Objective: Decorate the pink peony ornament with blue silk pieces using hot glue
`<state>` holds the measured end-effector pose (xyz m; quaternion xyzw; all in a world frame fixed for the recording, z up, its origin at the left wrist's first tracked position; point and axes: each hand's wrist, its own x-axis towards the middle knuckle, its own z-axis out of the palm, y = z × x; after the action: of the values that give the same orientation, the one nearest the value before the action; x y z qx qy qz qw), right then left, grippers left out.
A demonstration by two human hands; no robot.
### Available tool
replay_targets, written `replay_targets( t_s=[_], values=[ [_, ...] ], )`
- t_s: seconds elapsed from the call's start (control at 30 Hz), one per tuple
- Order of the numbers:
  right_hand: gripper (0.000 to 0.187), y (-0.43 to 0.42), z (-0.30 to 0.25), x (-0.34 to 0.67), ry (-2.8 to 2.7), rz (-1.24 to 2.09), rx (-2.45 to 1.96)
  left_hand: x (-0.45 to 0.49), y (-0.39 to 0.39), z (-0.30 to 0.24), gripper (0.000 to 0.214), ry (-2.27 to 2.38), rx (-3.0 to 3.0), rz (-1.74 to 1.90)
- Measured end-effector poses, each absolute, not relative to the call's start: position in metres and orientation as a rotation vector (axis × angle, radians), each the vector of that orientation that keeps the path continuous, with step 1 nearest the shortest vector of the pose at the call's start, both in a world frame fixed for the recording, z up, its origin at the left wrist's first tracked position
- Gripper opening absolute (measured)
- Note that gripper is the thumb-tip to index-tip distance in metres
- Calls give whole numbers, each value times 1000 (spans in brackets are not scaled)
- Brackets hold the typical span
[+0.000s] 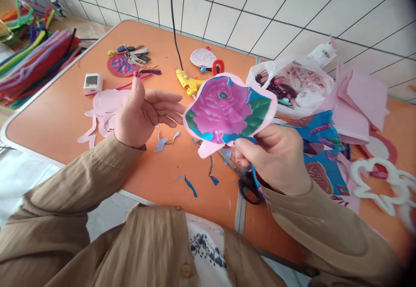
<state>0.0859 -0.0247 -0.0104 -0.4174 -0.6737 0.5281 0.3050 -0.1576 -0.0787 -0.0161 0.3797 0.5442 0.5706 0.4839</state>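
My right hand (276, 157) pinches the lower right edge of a flower-shaped fabric cutout (224, 109), a magenta rose with green leaves on blue, bordered in pink. The cutout is held up above the table, its printed face towards me. My left hand (147, 113) is open, palm turned inward, its fingertips close to the cutout's left edge; whether they touch it I cannot tell. Behind the cutout lies a yellow glue gun (188, 81), partly covered. Black-handled scissors (248, 187) rest on the table under my right hand, with small blue scraps (191, 186) nearby.
Pink felt offcuts (108, 105), a white cube (92, 82) and keys (138, 57) lie on the left. To the right are a plastic bag (300, 87), blue printed fabric (325, 174) and a white flower-shaped frame (360, 178). Pipe cleaners (35, 66) are piled far left. A black cord (173, 22) hangs down.
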Motion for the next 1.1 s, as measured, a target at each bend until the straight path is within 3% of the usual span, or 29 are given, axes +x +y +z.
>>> replay_targets(
  t_s=[0.2, 0.37, 0.47, 0.6, 0.73, 0.93, 1.0, 1.1],
  values=[
    [11, -25, -10, 86, -1859, 1890, -952, -150, -77, -29, 77, 1072, 723, 1131],
    [25, -17, -36, 68, -2013, 1954, -1098, -142, -76, -40, 45, 1117, 658, 1059],
    [34, -15, -36, 67, -2245, 1670, -1109, -147, -74, -43, 36, 1325, 762, 1119],
    [34, -7, -6, 87, -2549, 988, -1077, -152, -70, -45, 38, 1489, 881, 1106],
    [19, 9, 32, 130, -2502, 461, -1250, -154, -70, -48, 64, 1663, 1023, 1032],
    [5, 20, 51, 183, -2579, 263, -1735, -159, -71, -57, 91, 1928, 1295, 1109],
    [7, 20, 50, 184, -2680, 272, -1760, -160, -71, -53, 84, 1967, 1317, 1149],
    [10, 20, 43, 177, -2844, 270, -1627, -166, -72, -41, 48, 2093, 1419, 1059]
  ],
)
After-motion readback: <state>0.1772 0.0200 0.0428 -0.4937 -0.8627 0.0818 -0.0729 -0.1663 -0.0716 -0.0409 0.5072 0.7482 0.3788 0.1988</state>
